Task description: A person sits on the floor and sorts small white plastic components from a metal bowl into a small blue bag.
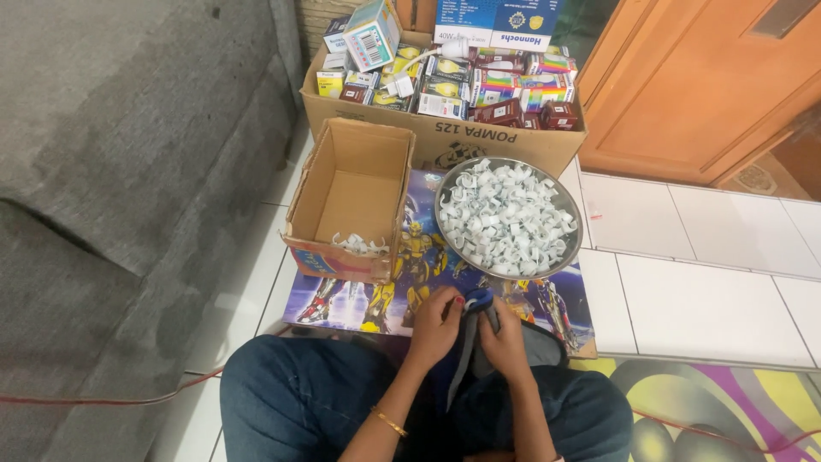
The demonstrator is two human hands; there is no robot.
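Observation:
My left hand (434, 327) and my right hand (505, 340) meet over my lap, both closed around a small blue and grey tool (476, 301) with a grey strap hanging down from it. Just beyond the hands stands a round metal bowl (446, 184) heaped with several small white plastic clips (505, 218). To its left an open small cardboard box (349, 201) holds a few of the same white clips (359, 245) at its near end.
A large cardboard box (445, 137) full of small colourful product boxes stands behind the bowl. A printed cartoon mat (342, 299) lies under the bowl and small box. A grey sofa (111, 171) is on the left, white floor tiles (701, 291) and a wooden door (693, 85) on the right.

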